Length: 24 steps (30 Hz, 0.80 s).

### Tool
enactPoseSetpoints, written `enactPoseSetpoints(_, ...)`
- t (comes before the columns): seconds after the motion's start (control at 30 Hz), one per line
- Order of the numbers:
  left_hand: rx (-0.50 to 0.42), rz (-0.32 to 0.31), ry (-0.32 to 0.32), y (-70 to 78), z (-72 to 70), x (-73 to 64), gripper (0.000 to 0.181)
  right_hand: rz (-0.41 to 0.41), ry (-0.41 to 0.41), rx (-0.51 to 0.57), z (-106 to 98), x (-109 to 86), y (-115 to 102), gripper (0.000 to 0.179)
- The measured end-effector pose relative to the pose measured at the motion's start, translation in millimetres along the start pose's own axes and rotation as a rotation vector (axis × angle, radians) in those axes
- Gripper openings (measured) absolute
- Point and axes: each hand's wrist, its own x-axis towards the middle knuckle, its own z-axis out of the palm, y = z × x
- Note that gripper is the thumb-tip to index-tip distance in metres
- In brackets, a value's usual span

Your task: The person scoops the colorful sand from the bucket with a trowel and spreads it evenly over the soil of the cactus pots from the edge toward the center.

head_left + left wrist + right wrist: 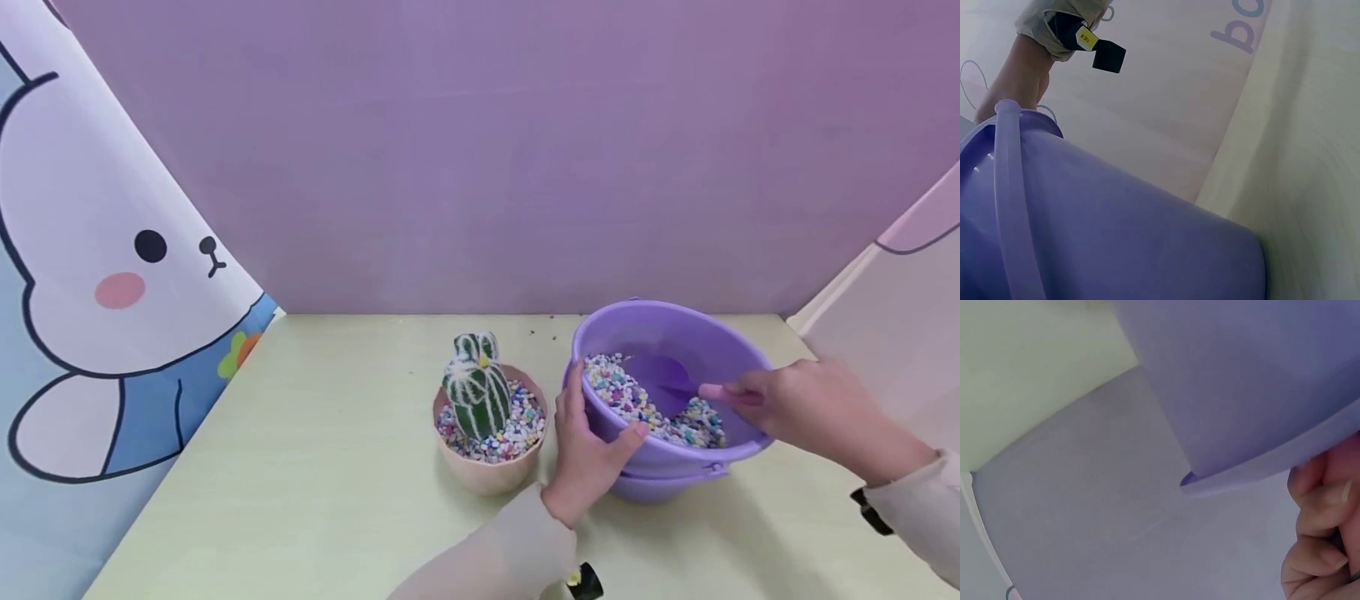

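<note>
A purple bucket [678, 321], tilted to the left on the table, holds many small coloured pebbles [618, 392]. My left hand [588, 446] grips its left side, with the fingertips at the rim and the thumb at the front edge. Inside the bucket is a small shovel [712, 392] with a pink handle, held by my right hand [806, 408]. The curled fingers [1319, 512] show beside the bucket rim in the right wrist view. Left of the bucket stands a pinkish pot [487, 477] with a green cactus [477, 396] set in pebbles.
The pale green table [315, 467] meets a purple backdrop [480, 167] behind the pot and bucket. A cartoon-printed panel [97, 208] lines the left side, and another pale panel [900, 308] the right. Several dark specks lie near the table's back edge.
</note>
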Motion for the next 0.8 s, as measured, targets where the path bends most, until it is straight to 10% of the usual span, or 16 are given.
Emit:
enactPoseSetpoints(0.23, -0.003, -0.018, 0.005, -1.1, 0.8, -0.5, 0.099, -0.005, 0.023, 0.156, -3, -4.9, -2, 0.022)
enactPoseSetpoints(0.57, -0.013, -0.021, 0.000, 4.0, -5.3, 6.0, 0.099, 0.424, -0.259, 0.463, -16, -5.3, -2, 0.019)
enactPoseSetpoints(0.8, -0.003, 0.019, -0.005, 0.4, -4.4, 1.4, 0.096, 0.573, -0.348, 0.509, -17, -7.8, 3, 0.032)
